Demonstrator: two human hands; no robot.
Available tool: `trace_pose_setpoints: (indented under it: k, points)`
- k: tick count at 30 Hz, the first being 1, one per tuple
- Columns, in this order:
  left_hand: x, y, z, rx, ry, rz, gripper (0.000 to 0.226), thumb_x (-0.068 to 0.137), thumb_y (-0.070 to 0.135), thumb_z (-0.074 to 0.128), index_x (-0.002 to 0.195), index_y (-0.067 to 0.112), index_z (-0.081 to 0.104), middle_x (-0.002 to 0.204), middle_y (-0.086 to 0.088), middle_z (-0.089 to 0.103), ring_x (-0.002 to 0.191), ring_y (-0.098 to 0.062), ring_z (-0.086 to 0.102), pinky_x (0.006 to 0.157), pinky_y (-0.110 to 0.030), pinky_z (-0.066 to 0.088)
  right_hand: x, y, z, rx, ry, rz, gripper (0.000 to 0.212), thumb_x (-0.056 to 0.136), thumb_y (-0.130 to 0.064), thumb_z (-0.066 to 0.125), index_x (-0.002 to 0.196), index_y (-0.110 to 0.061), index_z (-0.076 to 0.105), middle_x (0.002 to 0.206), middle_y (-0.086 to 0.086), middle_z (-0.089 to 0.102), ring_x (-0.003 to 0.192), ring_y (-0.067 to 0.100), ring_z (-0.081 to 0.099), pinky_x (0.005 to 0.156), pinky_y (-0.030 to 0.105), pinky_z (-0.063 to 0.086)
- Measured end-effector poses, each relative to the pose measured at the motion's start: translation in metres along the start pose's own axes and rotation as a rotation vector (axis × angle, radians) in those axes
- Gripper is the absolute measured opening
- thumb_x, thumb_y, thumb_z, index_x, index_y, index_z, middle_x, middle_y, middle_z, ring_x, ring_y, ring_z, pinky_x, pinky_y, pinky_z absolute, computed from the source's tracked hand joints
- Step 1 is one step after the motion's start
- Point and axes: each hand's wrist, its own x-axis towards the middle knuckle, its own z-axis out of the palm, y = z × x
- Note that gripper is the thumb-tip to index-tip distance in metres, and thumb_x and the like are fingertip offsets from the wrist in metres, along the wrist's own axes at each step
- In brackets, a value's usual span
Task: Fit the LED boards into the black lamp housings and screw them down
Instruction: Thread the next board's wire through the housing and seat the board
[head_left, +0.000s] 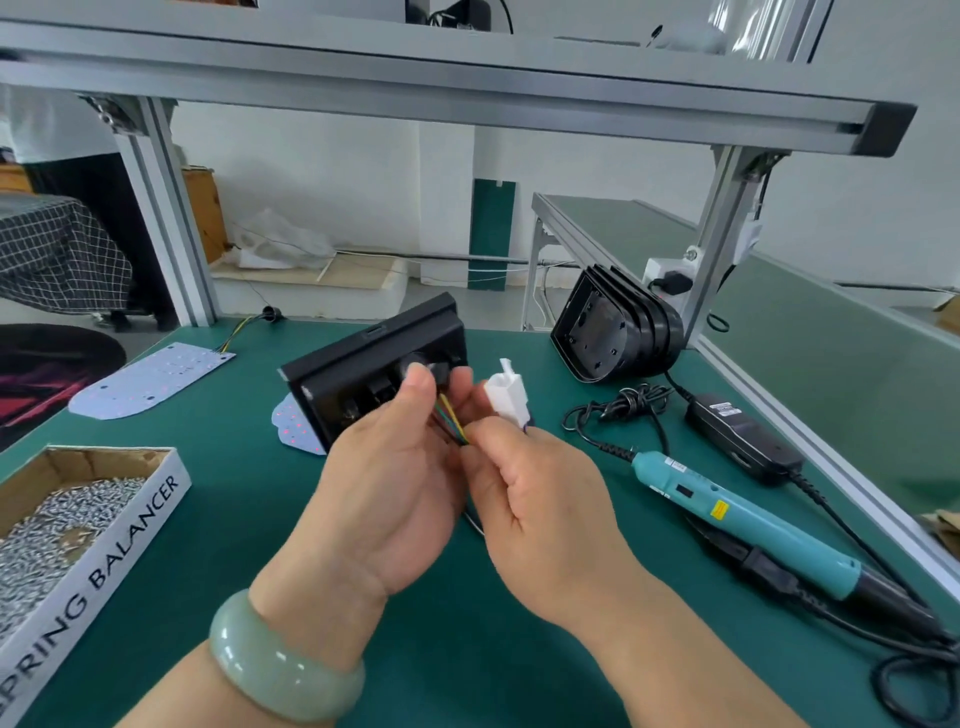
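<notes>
Left hand (384, 483) grips a black lamp housing (363, 374), tilted over the green desk (234, 519), thumb on its near face; an LED board (296, 423) shows at its lower-left edge. Right hand (540, 499) pinches the coloured wires (449, 423) beside a white connector (506, 395). Second LED board (150, 374) lies flat at far left; stacked housings (618, 327) and screwdriver (727, 519) at right; screw box (62, 514) at near left.

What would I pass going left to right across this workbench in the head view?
Box of screws, held black lamp housing, white connector, stack of black housings, teal electric screwdriver.
</notes>
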Motion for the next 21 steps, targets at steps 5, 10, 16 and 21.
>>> trace_pose_setpoints:
  k: [5,10,16,21]
  points:
    - [-0.006,-0.009,0.000,0.334,-0.038,0.072,0.038,0.091,0.037,0.048,0.095,0.013,0.077,0.109,-0.035,0.061,0.095,-0.032,0.056,0.090,-0.044,0.039,-0.001,-0.002,0.006,0.073,-0.010,0.065,0.044,0.095,-0.040,0.025,0.113,-0.019,0.059,0.073,0.000,0.063,0.067,0.023,0.057,0.062,0.042,0.047]
    - [-0.005,-0.009,0.000,0.228,0.019,0.039,0.038,0.098,0.023,0.044,0.084,0.017,0.078,0.098,-0.018,0.071,0.085,-0.026,0.063,0.080,-0.038,0.048,-0.003,-0.006,0.009,0.079,-0.041,0.109,0.044,0.092,-0.037,0.024,0.123,-0.027,0.053,0.079,0.001,0.068,0.075,0.026,0.062,0.068,0.042,0.048]
    - [-0.004,-0.011,0.002,0.185,0.060,0.071,0.020,0.085,0.018,0.060,0.075,0.012,0.076,0.082,-0.010,0.070,0.068,-0.018,0.061,0.068,-0.032,0.046,-0.003,0.002,0.008,0.060,0.001,0.185,0.043,0.086,-0.034,0.024,0.117,-0.028,0.054,0.075,0.000,0.068,0.073,0.027,0.060,0.068,0.042,0.047]
    - [-0.002,-0.009,-0.001,0.202,0.015,0.061,0.025,0.066,0.033,0.063,0.070,0.012,0.076,0.084,-0.008,0.074,0.074,-0.016,0.066,0.080,-0.032,0.049,-0.001,0.005,0.006,0.178,0.004,0.246,0.034,0.087,-0.029,0.039,0.110,-0.028,0.063,0.091,-0.010,0.069,0.083,0.019,0.060,0.076,0.037,0.049]
